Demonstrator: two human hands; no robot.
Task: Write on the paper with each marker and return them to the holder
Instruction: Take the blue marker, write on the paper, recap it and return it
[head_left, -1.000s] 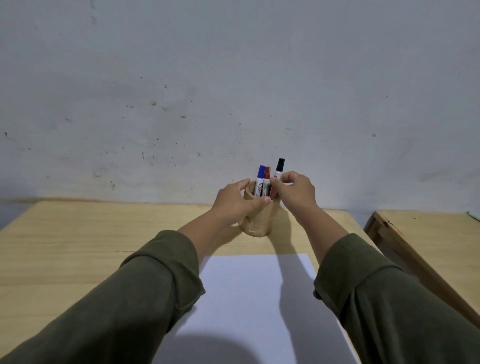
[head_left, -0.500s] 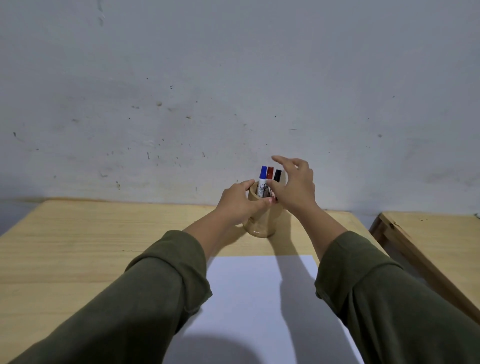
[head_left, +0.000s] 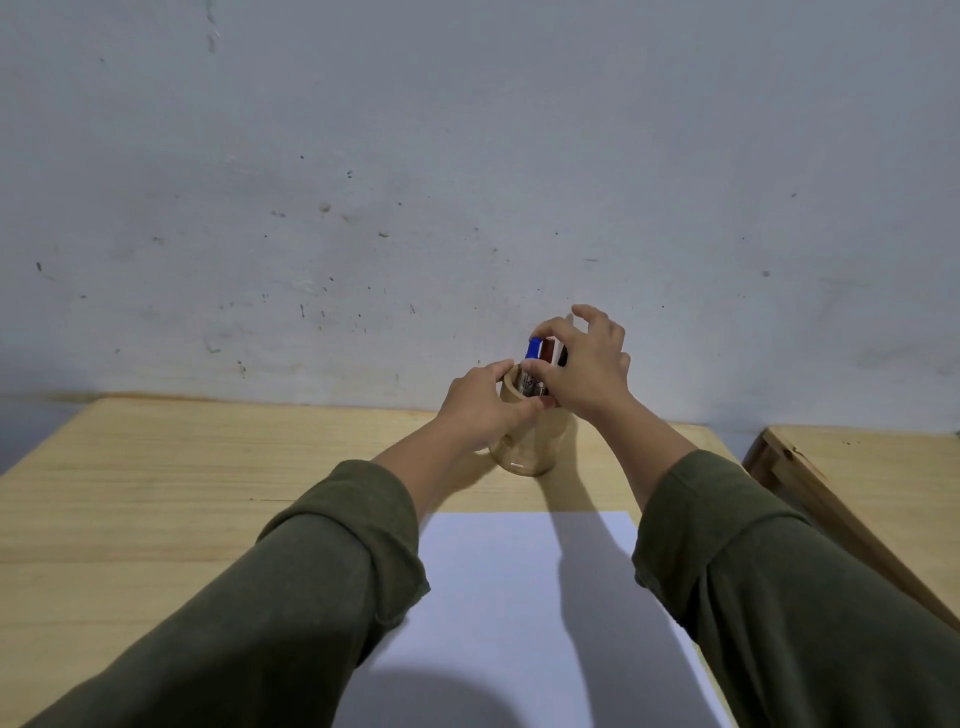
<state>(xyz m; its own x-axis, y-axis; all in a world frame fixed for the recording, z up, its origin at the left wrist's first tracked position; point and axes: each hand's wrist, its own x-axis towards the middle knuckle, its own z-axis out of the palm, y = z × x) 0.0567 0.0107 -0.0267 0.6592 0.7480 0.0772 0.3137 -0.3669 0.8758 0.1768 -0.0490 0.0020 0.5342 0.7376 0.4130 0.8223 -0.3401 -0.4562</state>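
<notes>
My left hand (head_left: 480, 410) gripped the holder (head_left: 524, 452) near the table's (head_left: 208, 493) far edge while my right hand (head_left: 582, 371) pinched the blue marker (head_left: 533, 349); a crooked pull might have dragged out its neighbours.

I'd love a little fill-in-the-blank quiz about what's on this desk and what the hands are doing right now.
1. The left hand steadies the round ____ marker holder.
2. The right hand pinches the marker with the ____ cap.
3. The white sheet of paper lies on the table between the two dark ____ sleeves.

Missing words: wooden; blue; green
</notes>
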